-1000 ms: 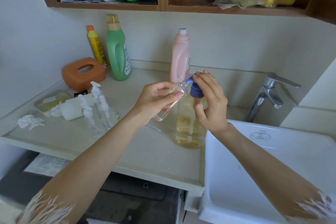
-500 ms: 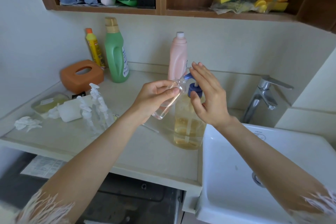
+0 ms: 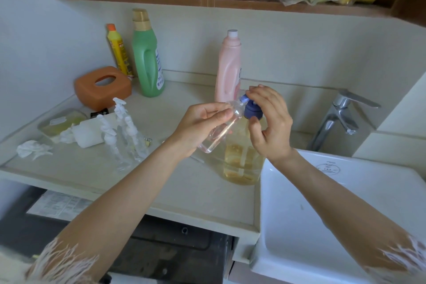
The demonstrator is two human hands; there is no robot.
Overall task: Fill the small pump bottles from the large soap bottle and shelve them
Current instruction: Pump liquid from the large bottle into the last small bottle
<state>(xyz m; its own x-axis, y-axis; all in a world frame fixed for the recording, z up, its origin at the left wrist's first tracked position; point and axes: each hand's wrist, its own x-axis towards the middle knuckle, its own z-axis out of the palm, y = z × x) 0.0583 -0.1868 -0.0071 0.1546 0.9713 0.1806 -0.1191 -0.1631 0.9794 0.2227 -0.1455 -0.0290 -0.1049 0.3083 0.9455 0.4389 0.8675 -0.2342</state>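
Note:
My left hand point(image 3: 202, 125) grips a small clear bottle point(image 3: 219, 132), tilted with its open neck up against the nozzle of the blue pump head point(image 3: 252, 109). That pump tops the large soap bottle point(image 3: 243, 161), which stands on the counter by the sink and holds amber liquid in its lower half. My right hand point(image 3: 270, 124) is over the pump head, fingers on its top and thumb curled below it. Several small clear bottles with white pumps point(image 3: 124, 131) stand together on the counter to the left.
A white sink point(image 3: 322, 210) with a chrome tap point(image 3: 338, 117) is at the right. Pink point(image 3: 228, 69), green point(image 3: 147, 55) and yellow point(image 3: 118, 50) bottles and an orange tissue box point(image 3: 101, 86) line the back. A wooden shelf point(image 3: 207, 1) hangs above.
My right hand has come down onto the pump head, its fingers curling over it after being lifted and straighter half a second ago. The left hand keeps the small bottle at the nozzle.

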